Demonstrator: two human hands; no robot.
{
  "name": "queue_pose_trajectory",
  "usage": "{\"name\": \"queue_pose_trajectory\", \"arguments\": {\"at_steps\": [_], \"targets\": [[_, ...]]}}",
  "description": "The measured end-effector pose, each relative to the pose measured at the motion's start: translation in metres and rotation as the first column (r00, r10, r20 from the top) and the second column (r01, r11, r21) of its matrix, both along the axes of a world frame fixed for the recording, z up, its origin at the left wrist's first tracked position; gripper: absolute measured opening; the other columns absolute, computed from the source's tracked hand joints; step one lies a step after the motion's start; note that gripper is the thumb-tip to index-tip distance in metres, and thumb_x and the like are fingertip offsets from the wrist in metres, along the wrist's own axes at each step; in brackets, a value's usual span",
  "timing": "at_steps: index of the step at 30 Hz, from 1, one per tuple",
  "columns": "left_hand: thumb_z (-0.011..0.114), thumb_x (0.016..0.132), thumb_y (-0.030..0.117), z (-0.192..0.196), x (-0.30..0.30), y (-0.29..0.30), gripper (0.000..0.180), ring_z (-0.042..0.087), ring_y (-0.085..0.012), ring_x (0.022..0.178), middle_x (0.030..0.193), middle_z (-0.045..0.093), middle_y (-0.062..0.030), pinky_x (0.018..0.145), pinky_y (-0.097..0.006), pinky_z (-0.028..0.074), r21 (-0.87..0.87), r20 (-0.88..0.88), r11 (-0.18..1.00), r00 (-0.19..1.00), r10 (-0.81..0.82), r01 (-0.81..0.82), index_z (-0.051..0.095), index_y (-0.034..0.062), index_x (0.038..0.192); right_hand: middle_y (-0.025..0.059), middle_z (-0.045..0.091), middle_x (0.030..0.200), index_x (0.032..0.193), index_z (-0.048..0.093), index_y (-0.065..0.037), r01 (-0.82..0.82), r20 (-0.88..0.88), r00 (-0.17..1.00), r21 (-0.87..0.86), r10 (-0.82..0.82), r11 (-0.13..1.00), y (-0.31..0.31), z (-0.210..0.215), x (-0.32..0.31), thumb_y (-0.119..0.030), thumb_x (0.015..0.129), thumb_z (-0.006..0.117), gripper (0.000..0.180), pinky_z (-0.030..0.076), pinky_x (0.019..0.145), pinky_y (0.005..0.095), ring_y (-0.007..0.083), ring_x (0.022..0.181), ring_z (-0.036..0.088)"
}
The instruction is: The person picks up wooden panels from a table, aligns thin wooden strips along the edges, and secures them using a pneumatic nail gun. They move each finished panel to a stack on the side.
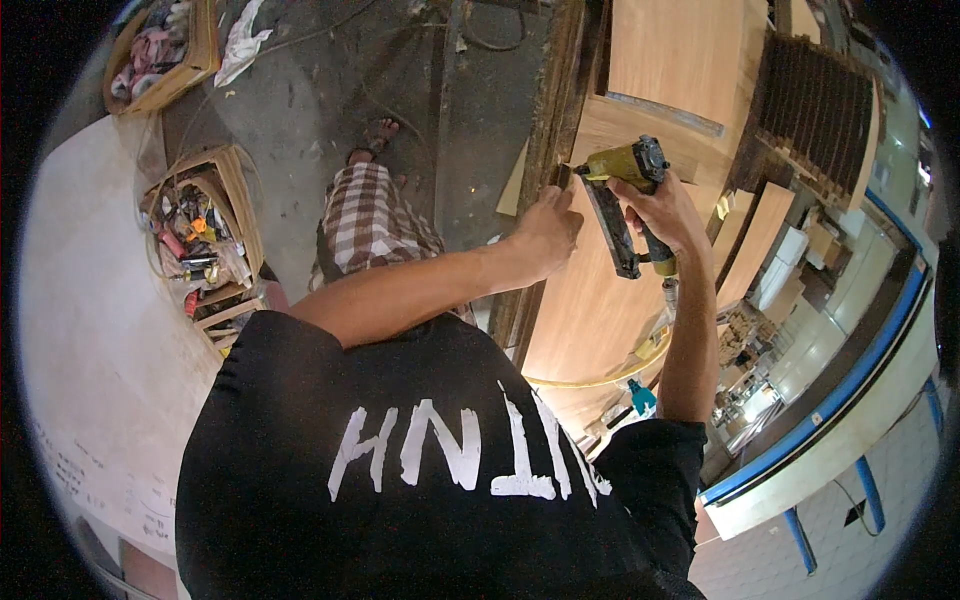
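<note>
near the middle and right of the frame stands a big wooden cabinet panel (590, 310), smooth and light brown, running from the top down to the lower middle. along its left side sits a dark, rough wooden edge strip (548, 150). to the left of that, the grey floor (300, 110) fills the upper left, and an open wooden box of tools (205, 235) rests at the left.

the right hand (668, 212) is shut tight around the handle of a yellow nail gun (625, 195). the nose of the gun points left and sits at the top edge of the panel, just beside the dark strip. the left hand (545, 235) is curled with the fingers (560, 195) pressed on the panel edge right by the gun's nose; it seems to steady the wood, not to hold any loose thing.

it looks like the step in hand is fixing the strip to the panel with the gun. a good next move would need the nose held flat and firm on the wood, and the left fingers kept out of the nail's way.

some things are hard to see. the tip of the gun is hidden behind the left hand, so i cannot tell if it touches the wood. a yellow hose (600, 378) curls below the gun, and its end is lost behind the arm. the right of the frame is small and bent.
</note>
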State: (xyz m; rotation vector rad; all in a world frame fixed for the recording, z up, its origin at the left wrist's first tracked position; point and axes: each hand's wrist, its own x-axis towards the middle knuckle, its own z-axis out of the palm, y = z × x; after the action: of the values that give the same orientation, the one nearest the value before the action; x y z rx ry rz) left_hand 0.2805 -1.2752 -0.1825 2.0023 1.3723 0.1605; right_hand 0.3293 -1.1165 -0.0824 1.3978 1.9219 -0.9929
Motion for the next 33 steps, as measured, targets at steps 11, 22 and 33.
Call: {"name": "queue_pose_trajectory", "arguments": {"at_steps": [11,22,33], "targets": [[0.060,0.081,0.027,-0.002,0.002,-0.001,0.023,0.046,-0.0321,0.116,0.106,0.061,-0.0058,0.092,-0.050,0.032,0.236,-0.175,0.970,0.985,-0.013,0.054,0.075,0.0193,0.098,0.0020,0.053,0.053,0.078,0.056,-0.003,0.015,-0.054,0.998,0.042,-0.012,0.999,-0.012,0.010,-0.013,-0.035,0.086,0.069,0.035,0.041,0.045,0.0290,0.0112,0.045,0.051],[0.048,0.095,0.027,-0.007,0.045,-0.009,0.043,0.036,-0.0401,0.130,0.133,0.047,-0.0228,0.108,-0.055,0.021,0.194,-0.378,0.950,0.912,-0.159,0.246,0.053,-0.0022,0.126,0.0022,0.055,0.060,0.091,0.058,-0.004,0.844,-0.445,0.506,0.080,-0.739,0.530,-0.166,0.027,0.270,-0.030,0.083,0.074,0.031,0.041,0.044,0.0261,0.0110,0.048,0.052],[0.041,0.098,0.035,-0.017,0.316,-0.008,0.060,0.040,-0.0351,0.132,0.139,0.041,-0.0279,0.107,-0.042,0.037,0.240,-0.260,0.795,0.826,-0.500,0.557,0.035,-0.0118,0.135,0.0034,0.058,0.057,0.081,0.063,-0.001,0.982,-0.366,0.083,0.187,-0.927,0.014,-0.385,-0.012,0.549,-0.036,0.080,0.074,0.036,0.045,0.048,0.0291,0.0133,0.048,0.054]]}}
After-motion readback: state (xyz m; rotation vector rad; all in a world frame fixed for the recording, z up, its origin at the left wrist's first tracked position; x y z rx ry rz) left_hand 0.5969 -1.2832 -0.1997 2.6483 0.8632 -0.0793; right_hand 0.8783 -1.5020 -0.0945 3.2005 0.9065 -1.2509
